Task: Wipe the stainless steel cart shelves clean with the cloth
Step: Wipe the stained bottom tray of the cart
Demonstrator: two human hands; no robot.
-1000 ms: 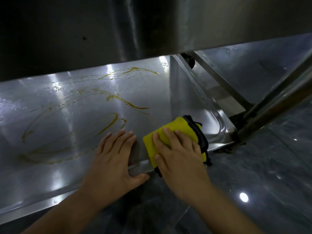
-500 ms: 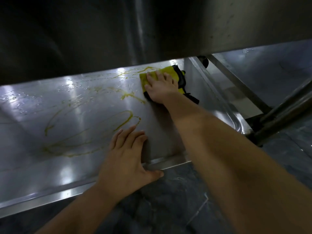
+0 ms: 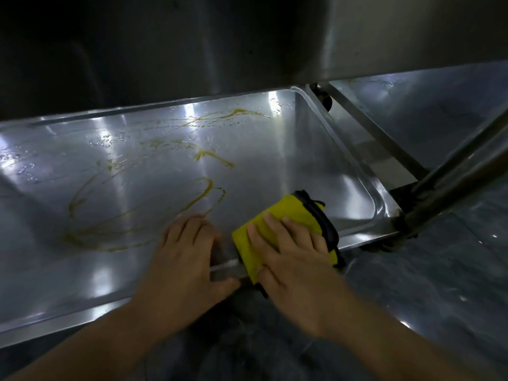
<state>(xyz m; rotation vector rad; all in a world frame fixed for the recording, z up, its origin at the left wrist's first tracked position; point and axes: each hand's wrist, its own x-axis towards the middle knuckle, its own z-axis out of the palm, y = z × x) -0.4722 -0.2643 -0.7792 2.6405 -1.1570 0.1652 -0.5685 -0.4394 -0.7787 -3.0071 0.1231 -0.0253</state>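
Yellow cloth (image 3: 286, 224) sits at the shelf (image 3: 316, 160) near edge under my flat right hand (image 3: 297, 259), left hand (image 3: 187, 257) flat beside it, so I'd press firm and overlap strokes across the smears (image 3: 203, 193).

Head camera looks steeply down, close over the cart shelf (image 3: 137, 215).

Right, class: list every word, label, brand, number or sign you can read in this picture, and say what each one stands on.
None: no text can be read anywhere in this view.
The steel shelf, the yellow cloth under the right hand and the floor show no label, brand or number.
The yellow smears on the shelf are spills, not writing.
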